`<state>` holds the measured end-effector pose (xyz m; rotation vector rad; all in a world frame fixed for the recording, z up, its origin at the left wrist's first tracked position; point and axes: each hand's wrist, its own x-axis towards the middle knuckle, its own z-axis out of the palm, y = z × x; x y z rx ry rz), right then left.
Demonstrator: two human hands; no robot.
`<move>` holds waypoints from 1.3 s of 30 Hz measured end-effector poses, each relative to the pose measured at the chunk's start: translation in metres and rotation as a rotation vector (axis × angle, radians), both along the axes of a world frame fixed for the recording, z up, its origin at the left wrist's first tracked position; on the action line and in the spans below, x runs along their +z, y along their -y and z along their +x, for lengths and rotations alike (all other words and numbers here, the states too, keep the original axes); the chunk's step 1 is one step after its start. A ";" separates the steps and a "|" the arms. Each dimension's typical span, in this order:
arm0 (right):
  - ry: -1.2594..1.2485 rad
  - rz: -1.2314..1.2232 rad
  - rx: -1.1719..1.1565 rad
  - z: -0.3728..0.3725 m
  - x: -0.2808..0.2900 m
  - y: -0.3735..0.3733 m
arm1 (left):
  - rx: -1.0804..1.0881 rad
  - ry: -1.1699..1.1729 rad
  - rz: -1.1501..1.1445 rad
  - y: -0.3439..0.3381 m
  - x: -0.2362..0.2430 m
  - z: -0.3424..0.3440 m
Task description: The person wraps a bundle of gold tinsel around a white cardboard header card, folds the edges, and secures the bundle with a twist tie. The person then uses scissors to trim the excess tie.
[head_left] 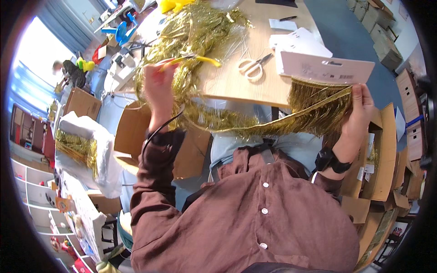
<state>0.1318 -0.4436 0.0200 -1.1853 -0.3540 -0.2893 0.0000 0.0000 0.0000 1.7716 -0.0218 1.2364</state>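
My left hand [159, 84], raised over the table's left part, closes around a small yellow-handled hand tool [208, 60]. Dark metal shows near the fingers, but its exact kind is unclear. On the right, my right hand [363, 107] pinches gold tinsel fringe [318, 111] by its band, beside a white header card [325, 67] with a hanging slot. From there the band stretches left across my lap, sagging toward a big tangled heap of gold tinsel [191, 34] on the table. White-handled scissors [251, 69] lie between my hands.
White cards [302, 42] and a black pen [287, 18] lie on the wooden table [223, 86]. Cardboard boxes [382, 154] flank me. A plastic-lined box [79, 150] at left holds more tinsel. Another person [73, 70] is far left.
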 end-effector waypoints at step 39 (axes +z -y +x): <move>0.253 -0.403 -0.400 -0.072 0.034 -0.008 | -0.406 0.275 -0.598 0.094 0.037 -0.035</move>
